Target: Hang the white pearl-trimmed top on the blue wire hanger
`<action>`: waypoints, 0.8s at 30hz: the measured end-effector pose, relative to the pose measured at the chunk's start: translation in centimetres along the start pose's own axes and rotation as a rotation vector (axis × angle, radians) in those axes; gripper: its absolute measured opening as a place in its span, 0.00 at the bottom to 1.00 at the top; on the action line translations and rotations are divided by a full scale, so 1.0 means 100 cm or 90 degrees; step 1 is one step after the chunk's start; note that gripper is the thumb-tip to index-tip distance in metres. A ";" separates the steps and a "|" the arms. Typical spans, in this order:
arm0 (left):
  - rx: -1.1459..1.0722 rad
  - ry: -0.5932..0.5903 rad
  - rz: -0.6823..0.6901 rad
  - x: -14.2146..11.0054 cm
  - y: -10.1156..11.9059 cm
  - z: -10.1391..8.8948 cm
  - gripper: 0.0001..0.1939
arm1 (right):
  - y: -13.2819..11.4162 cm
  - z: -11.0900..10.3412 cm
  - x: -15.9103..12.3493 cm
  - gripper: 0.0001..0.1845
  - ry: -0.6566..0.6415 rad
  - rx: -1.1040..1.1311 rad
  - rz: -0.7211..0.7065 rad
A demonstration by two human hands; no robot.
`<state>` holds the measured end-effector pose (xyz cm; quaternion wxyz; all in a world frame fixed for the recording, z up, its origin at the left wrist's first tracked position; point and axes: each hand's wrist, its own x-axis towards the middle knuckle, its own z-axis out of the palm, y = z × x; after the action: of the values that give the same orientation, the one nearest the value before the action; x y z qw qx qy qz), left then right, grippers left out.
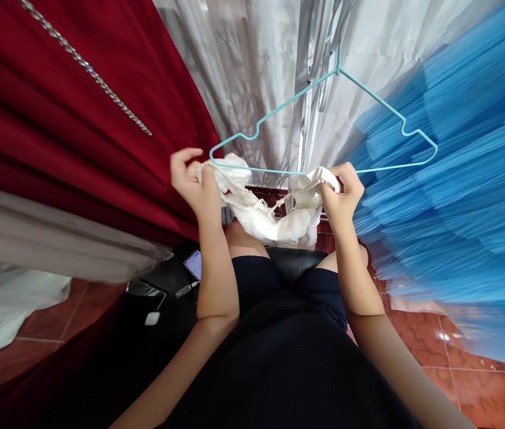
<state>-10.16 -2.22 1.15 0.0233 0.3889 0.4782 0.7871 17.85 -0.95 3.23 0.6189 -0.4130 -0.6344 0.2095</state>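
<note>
The left hand (196, 189) has its grip closed on one end of the white garment (274, 225), thumb and fingers pinching the cloth. The right hand (343, 193) pinches the other end, its thumb over the beaded edge. The garment spans between the two, sagging in the middle above the lap, just under the blue hanger (337, 70). The fingertips behind the cloth are hidden, and the folds make the garment's full shape hard to make out. Part of the hanger's lower bar disappears behind the cloth and the right hand. The left forearm partly covers the phone (192, 264). The blue tulle (462, 179) is blurred and cut off at the right.
</note>
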 end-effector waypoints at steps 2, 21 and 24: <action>0.029 0.021 0.057 0.025 0.017 0.005 0.18 | -0.003 0.000 -0.002 0.07 0.004 0.009 0.001; 0.120 -0.257 0.117 0.042 0.074 0.048 0.15 | 0.002 -0.002 -0.004 0.07 -0.004 -0.019 -0.114; 0.135 -0.279 0.164 0.044 0.065 0.064 0.19 | 0.005 0.002 -0.006 0.08 -0.020 -0.014 -0.154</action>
<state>-6.97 0.78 10.36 -0.0151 0.6075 0.4884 0.6262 17.72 -1.05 2.47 0.6252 -0.3364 -0.6916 0.1330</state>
